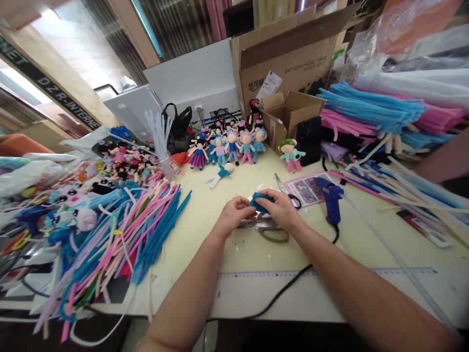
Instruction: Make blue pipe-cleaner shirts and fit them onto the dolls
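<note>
The left hand (235,215) and right hand (282,209) together pinched one teal chenille piece (261,202); two pairs of scissors (279,183) and one blue glue gun (331,200) lay nearby.

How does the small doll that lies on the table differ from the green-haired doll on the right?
The lying doll is stretched out flat, while the green-haired doll is upright. The lying doll shows no hair; the green-haired doll has a green covering on its head. The lying doll has a blue top and whitish legs; the green-haired doll has a pale green top and pink legs. Both have pale heads.
</note>
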Demonstrator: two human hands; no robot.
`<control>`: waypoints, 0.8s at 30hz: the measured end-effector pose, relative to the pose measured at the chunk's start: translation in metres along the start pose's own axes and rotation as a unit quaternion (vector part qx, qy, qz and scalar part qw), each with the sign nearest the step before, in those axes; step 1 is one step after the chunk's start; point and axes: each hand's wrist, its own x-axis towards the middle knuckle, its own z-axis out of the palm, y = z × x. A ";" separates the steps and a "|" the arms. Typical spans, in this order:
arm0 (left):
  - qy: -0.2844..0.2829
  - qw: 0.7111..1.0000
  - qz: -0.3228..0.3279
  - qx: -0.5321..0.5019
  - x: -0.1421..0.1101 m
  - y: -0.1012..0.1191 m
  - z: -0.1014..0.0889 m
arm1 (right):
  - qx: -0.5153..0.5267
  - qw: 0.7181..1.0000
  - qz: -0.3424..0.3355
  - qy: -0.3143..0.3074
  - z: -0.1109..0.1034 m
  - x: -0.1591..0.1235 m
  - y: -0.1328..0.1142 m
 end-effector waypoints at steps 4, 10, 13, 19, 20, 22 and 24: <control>0.006 1.000 -0.008 0.027 -0.001 0.003 0.001 | -0.029 0.999 -0.015 0.012 0.000 -0.001 -0.002; 0.020 0.999 -0.008 0.030 -0.002 0.003 0.003 | -0.047 0.999 -0.021 0.015 0.003 -0.004 -0.004; 0.024 0.999 -0.005 0.039 -0.002 0.003 0.003 | -0.041 0.999 0.000 0.017 0.002 -0.003 -0.003; 0.012 0.998 0.009 0.066 0.000 0.001 0.003 | 0.010 0.998 0.062 0.015 0.003 0.000 -0.001; 0.011 0.997 0.012 0.070 0.000 0.000 0.003 | 0.032 0.996 0.078 0.012 0.003 0.001 -0.002; 0.011 0.997 0.021 0.073 0.000 -0.001 0.002 | 0.086 0.989 0.117 -0.001 0.002 0.002 -0.003; 0.018 0.997 0.036 0.070 0.001 -0.001 0.002 | 0.144 0.977 0.155 -0.022 -0.001 0.003 -0.005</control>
